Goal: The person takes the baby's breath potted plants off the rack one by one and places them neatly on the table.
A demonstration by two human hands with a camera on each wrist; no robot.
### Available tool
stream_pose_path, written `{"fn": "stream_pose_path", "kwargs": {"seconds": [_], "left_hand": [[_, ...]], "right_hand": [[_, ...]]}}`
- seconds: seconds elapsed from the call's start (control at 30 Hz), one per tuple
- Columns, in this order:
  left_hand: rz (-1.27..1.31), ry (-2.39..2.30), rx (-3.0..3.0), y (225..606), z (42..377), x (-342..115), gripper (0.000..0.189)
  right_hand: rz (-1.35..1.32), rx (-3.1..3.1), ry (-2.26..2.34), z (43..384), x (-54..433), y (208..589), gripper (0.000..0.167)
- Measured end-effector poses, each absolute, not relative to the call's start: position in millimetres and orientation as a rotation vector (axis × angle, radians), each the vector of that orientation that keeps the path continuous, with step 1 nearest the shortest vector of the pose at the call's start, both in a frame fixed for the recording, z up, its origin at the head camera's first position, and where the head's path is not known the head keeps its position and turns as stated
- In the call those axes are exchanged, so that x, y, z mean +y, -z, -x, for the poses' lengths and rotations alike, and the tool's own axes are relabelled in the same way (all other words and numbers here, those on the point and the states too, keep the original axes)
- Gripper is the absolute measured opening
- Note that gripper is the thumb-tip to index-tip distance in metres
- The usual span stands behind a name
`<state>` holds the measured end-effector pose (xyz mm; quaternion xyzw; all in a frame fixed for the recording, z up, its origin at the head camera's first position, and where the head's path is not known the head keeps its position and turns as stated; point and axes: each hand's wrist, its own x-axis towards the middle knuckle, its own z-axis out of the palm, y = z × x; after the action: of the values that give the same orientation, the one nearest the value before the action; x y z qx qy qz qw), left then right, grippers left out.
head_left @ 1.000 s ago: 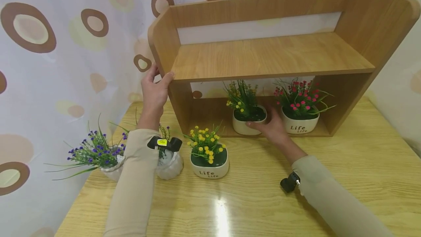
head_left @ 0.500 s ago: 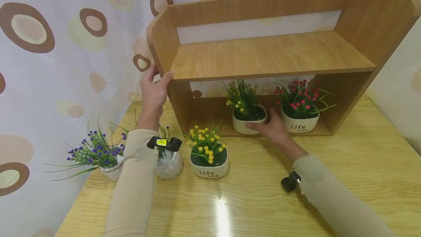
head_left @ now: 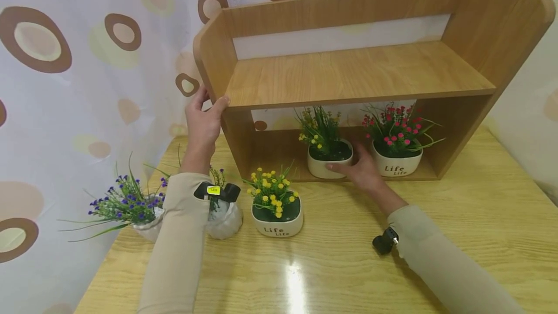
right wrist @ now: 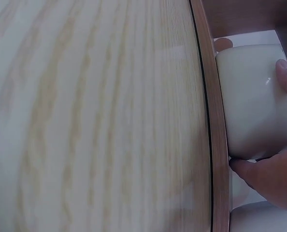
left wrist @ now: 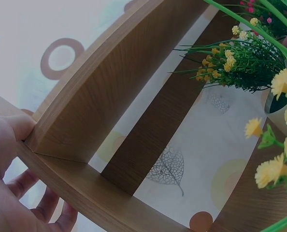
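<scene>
My left hand [head_left: 204, 122] grips the left side panel of a two-tier wooden shelf [head_left: 348, 74], thumb in front and fingers on the outer side; the left wrist view shows the same hold on the panel [left wrist: 80, 193]. Inside the lower tier, my right hand [head_left: 363, 166] holds a white flowerpot [head_left: 324, 167] with yellow artificial flowers. The thumb lies on the pot's rim and the fingers on its right side, partly hidden. In the right wrist view the pot [right wrist: 254, 101] stands on the bottom board. Right of the hand, a "Life" pot with pink flowers [head_left: 397, 164] shares that tier.
A "Life" pot with yellow flowers [head_left: 279, 227] stands on the wooden table [head_left: 340, 265] before the shelf. Further left are a white pot [head_left: 224, 222], partly behind my left forearm, and a purple-flowered plant [head_left: 131, 200]. A patterned curtain [head_left: 87, 125] hangs behind.
</scene>
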<state>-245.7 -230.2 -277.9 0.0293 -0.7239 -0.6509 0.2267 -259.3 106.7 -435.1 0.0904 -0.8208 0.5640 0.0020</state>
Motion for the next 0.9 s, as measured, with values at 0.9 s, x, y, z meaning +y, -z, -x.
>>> {"fn": "stream_pose_path", "kwargs": {"seconds": [0.9], "left_hand": [[-0.064,1.804,-1.976,276.6,246.5,-227.9,0.053]], "right_hand": [[-0.275,-2.537,-1.726,256.6,103.3,432.3,0.093]]}}
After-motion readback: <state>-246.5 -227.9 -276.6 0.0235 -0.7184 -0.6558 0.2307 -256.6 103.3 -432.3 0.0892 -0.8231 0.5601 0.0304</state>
